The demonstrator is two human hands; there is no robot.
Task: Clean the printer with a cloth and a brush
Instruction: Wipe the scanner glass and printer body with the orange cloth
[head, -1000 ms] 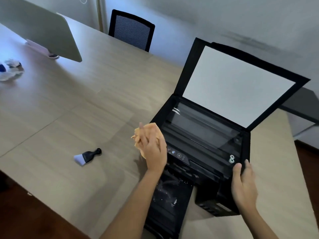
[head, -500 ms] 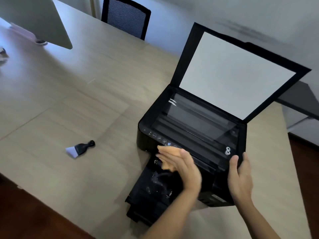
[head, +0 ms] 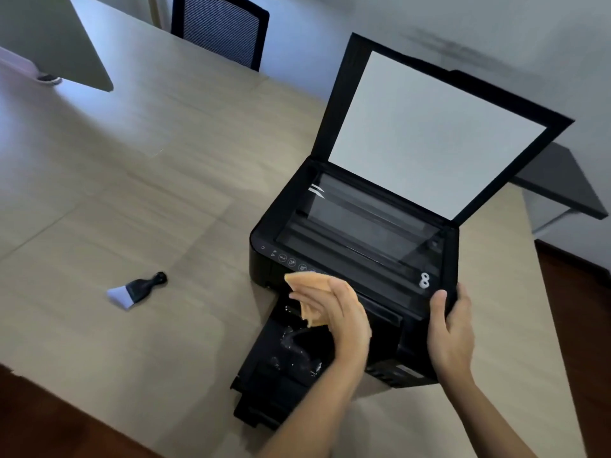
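A black printer (head: 363,233) stands on the wooden table (head: 132,193) with its scanner lid (head: 426,130) raised and its front paper tray (head: 284,368) pulled out. My left hand (head: 344,319) presses a tan cloth (head: 309,292) against the printer's front edge, just below the row of control buttons. My right hand (head: 451,335) grips the printer's front right corner. A small brush (head: 137,290) with a black handle and white bristles lies on the table, well to the left of the printer.
A black mesh office chair (head: 220,28) stands at the far side of the table. The back of a monitor (head: 56,41) sits at the top left. A dark desk (head: 558,180) lies beyond the printer on the right. The table's near edge runs diagonally at the lower left.
My left hand has carried the cloth from beside the printer's left corner onto its front edge above the tray. My right hand has stayed on the front right corner. The camera has shifted.
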